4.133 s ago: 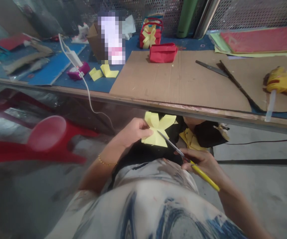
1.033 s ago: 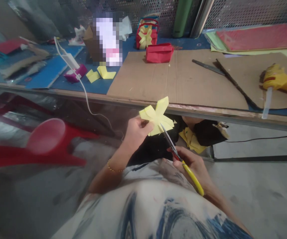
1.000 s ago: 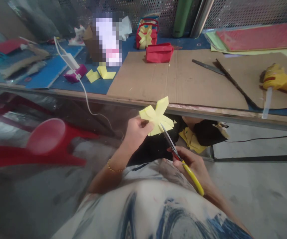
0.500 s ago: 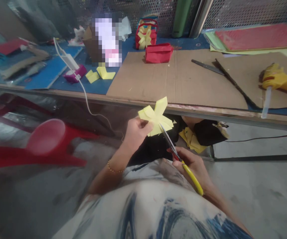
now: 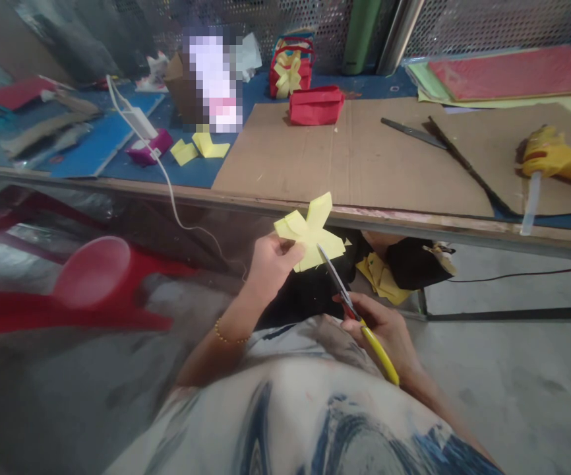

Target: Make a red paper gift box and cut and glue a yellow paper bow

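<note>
Right hand [image 5: 384, 326] closed around yellow-handled scissors [image 5: 352, 307], blades pointing toward 11 o'clock and touching the yellow folded paper [image 5: 310, 231]. Left hand [image 5: 270, 260], fingers pinched on that paper from 8 o'clock, held just below the tabletop [image 5: 364, 214] edge. Farther off at 12 o'clock, red paper box [image 5: 316, 105] on cardboard sheet [image 5: 359, 158].

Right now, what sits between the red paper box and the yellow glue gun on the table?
Head view: bare cardboard sheet, with a dark blade and thin stick lying between the red paper box and the yellow glue gun.
</note>
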Demonstrator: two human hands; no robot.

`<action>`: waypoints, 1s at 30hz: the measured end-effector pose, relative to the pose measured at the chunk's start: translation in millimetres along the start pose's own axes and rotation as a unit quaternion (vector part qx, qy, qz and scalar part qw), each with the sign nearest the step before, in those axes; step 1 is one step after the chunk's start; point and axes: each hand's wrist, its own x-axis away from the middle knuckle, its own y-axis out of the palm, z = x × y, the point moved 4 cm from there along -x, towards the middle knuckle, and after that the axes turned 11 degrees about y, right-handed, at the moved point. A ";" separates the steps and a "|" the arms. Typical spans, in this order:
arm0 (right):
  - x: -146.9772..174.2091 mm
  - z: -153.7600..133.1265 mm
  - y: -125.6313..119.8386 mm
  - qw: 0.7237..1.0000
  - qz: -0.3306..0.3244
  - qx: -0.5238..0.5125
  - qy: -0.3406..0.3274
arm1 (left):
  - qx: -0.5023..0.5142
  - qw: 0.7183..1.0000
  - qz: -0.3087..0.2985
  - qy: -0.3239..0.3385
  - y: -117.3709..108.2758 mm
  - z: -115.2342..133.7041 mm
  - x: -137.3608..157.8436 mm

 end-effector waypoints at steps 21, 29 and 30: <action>-0.7 -4.1 -0.3 1.000 0.024 0.017 -0.002 | 0.021 1.000 -0.007 -0.007 4.2 1.2 4.8; 1.0 1.7 2.6 1.000 0.022 0.019 -0.009 | 0.032 0.999 0.001 -0.031 6.8 1.6 6.1; 0.9 2.2 2.9 1.000 0.021 0.017 -0.010 | 0.033 0.999 0.001 -0.033 7.2 1.7 6.5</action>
